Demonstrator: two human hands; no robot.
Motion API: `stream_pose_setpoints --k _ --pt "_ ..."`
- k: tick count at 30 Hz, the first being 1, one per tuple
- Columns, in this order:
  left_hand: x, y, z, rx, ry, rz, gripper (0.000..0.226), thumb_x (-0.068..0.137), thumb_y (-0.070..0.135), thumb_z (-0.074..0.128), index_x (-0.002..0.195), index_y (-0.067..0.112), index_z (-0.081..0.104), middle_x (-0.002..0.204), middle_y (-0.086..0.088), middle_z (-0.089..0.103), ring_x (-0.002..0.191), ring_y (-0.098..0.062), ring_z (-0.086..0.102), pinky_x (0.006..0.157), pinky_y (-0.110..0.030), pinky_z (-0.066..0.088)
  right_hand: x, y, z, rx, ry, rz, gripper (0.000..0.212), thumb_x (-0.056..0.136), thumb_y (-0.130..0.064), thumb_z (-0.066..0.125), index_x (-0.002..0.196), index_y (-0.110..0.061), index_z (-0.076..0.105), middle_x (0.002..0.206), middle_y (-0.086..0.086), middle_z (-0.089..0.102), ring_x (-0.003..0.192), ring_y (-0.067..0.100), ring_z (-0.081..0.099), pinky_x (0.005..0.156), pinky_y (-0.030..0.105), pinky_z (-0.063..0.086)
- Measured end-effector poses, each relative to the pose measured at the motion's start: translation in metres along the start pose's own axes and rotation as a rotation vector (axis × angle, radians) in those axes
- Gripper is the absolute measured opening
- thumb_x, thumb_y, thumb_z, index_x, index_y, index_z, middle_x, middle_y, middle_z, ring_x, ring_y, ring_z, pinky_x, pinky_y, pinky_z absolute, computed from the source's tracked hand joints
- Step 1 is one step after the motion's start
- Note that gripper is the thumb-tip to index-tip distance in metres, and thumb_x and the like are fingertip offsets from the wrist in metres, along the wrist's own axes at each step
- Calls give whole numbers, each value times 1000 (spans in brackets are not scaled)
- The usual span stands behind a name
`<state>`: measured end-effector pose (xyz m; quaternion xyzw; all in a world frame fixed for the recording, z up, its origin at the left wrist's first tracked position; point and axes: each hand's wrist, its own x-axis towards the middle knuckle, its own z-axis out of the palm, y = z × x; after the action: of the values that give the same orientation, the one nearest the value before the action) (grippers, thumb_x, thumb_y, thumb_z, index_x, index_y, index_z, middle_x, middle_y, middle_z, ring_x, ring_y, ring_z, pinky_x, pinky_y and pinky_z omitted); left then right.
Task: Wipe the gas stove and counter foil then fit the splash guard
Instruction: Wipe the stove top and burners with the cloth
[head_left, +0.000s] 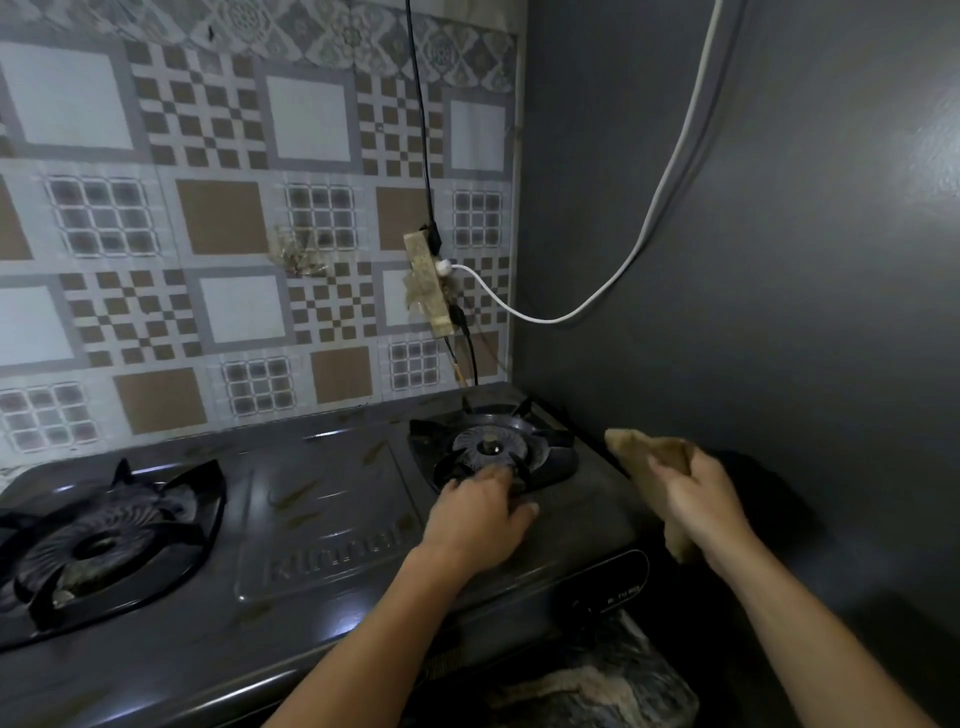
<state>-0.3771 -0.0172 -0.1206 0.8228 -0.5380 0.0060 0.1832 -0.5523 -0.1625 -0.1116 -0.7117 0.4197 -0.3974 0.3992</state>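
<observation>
- My left hand (475, 512) reaches forward, palm down, fingers spread and slightly bent, fingertips resting at the near edge of the right burner (493, 449).
- My right hand (698, 491) is raised off to the right, fingers curled round a tan cloth (649, 457).
- Both forearms are bare, angling in from below.

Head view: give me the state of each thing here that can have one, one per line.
Left hand: on the stove, fingers at the right burner grate.
Right hand: holding the cloth.
Cloth: bunched, lifted off the stove.
Right burner: unlit, grate on.
Left burner: unlit, grate on.
Power strip: white cable plugged in.
</observation>
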Motion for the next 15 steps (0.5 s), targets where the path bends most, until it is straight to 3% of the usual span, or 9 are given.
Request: stream_pose_setpoints --k 1,3,7,10,13,15 --pt "0 -5 -3 -5 47 -67 53 95 45 46 137 12 44 140 -8 49 124 -28 51 106 -41 38 9 -6 1 -61 43 -22 9 93 -22 55 100 -26 60 97 6 65 86 26 63 73 29 47" --pt "1 -14 -6 48 8 -190 56 95 46 45 137 10 41 142 -11 45 126 -29 48 107 -44 37 28 -10 10 -159 71 -50 20 94 -19 52 110 -26 61 109 10 65 100 31 61 80 29 43" --pt "-3 -18 0 140 -193 -263 63 95 55 42 141 12 39 155 -13 29 136 -29 39 113 -49 27 35 3 40 -444 -210 8 30 94 -19 46 122 -19 56 124 13 60 115 33 54 89 32 43" --pt "-6 -18 7 196 -269 -241 74 94 62 36 151 15 25 160 -11 16 144 -28 26 117 -52 16 12 5 57 -688 -248 -123 30 92 -19 46 118 -15 59 125 9 59 118 31 50 98 36 38" --pt "-6 -19 9 252 -308 -228 77 94 65 29 153 18 17 162 -11 10 146 -27 20 117 -55 9 -23 2 72 -610 -286 -331 31 85 -13 53 114 -18 62 121 3 63 117 26 51 102 32 33" --pt "-6 -20 8 265 -323 -215 76 94 65 28 154 19 16 162 -10 9 147 -27 19 117 -56 8 -39 3 77 -458 -399 -369 29 84 -12 54 109 -22 65 114 0 66 113 22 55 99 31 40"
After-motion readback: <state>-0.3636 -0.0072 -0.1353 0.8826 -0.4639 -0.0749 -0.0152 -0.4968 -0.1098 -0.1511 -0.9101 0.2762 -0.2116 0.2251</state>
